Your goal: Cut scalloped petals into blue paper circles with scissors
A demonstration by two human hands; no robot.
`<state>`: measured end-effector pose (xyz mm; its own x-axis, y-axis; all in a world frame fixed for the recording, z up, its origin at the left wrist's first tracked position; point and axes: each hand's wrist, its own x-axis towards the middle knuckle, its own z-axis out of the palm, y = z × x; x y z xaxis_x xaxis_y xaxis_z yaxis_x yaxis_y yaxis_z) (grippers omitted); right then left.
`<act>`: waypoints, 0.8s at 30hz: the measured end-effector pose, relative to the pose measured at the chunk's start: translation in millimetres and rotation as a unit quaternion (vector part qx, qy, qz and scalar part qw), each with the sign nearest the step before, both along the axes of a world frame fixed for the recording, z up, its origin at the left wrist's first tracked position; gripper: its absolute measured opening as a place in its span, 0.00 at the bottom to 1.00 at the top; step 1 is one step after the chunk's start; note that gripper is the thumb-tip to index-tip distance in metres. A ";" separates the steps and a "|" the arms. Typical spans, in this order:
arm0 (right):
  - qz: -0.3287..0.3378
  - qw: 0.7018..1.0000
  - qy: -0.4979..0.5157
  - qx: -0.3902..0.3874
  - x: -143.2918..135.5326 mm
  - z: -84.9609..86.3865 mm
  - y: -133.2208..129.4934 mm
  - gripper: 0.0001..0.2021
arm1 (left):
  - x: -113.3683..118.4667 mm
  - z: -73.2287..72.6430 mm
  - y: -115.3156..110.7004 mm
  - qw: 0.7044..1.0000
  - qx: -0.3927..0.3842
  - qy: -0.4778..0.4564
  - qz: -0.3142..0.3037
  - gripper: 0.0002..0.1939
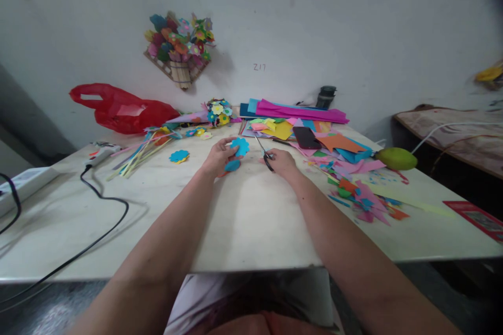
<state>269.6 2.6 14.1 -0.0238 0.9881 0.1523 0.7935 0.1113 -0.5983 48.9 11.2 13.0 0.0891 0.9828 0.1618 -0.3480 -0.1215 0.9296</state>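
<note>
My left hand (220, 157) pinches a blue scalloped paper flower (240, 147) over the middle of the table. Just below it, against the same fingers, is another blue paper piece (232, 166) with some orange-red at its edge. Black-handled scissors (269, 161) are in my right hand (281, 162), a little to the right of the flower, their blades pointing up and left, away from me. The scissors and the flower are apart. On the table left of my left hand lies a small stack of blue and yellow paper flowers (179, 156).
Paper scraps (365, 201), a phone (306, 137) and a green fruit (396, 158) lie to the right. Behind are coloured sheets (298, 111) and a red bag (126, 110). On the left are paper strips (141, 154), a glue gun (102, 155) with its cable, and a power strip (25, 183).
</note>
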 end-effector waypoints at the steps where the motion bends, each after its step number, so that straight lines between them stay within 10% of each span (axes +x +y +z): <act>1: 0.000 1.000 -0.004 -0.001 0.0 -0.2 0.3 0.16 | -0.3 0.9 0.4 1.000 -0.004 -0.001 0.004 0.25; 24: 0.010 0.995 -0.088 0.036 -2.9 3.5 -7.0 0.18 | -13.0 9.8 -2.7 0.996 -0.007 0.046 0.071 0.18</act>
<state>266.7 -4.4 17.6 -0.0767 0.9738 0.2142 0.8824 0.1663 -0.4401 36.0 8.5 22.8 -0.0376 0.9887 0.1451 -0.2421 -0.1499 0.9586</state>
